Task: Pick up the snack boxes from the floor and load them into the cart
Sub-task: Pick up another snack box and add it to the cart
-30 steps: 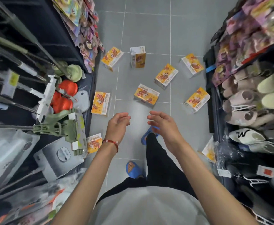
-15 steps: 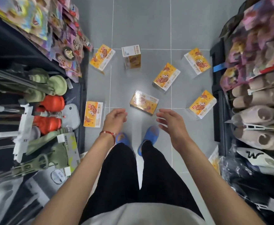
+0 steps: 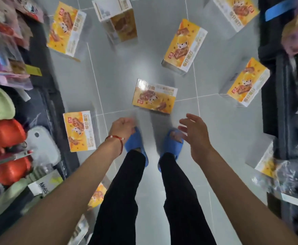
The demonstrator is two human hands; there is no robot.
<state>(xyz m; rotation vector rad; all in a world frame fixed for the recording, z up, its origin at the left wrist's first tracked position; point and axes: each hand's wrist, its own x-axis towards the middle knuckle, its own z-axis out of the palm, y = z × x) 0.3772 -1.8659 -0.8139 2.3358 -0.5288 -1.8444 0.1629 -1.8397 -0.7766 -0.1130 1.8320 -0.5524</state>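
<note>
Nearest to the camera, the person's two legs in black trousers are standing on the grey floor (image 3: pixel 120 68), with both blue slippers (image 3: pixel 171 144) now side by side; half a second ago the feet were also together, but the whole scene was smaller, so the head is coming down towards the floor. The left hand (image 3: pixel 122 129), with a red string on the wrist, is hanging over the left slipper; its fingers (image 3: pixel 129 123) are loosely curled and are holding nothing. The right hand (image 3: pixel 192 131) is reaching forward with its fingers (image 3: pixel 188 119) spread and released, also empty.

Just beyond both hands, the nearest snack box (image 3: pixel 154 96) is lying flat on the floor, close to the fingertips but not yet touched. Compared with one second ago, the hands are getting much closer to it, so I judge the person is bending down to take this box first. Another flat box (image 3: pixel 79 130) is lying to the left, beside the dark shelf base. Further away, one tilted box (image 3: pixel 184 45) and one box near the right shelf (image 3: pixel 244 82) are waiting, and at the far edge more boxes (image 3: pixel 65 29) are scattered, one of them standing upright (image 3: pixel 116 20).

No box is lifted yet, and the cart is not in view, so the loading is only beginning
</note>
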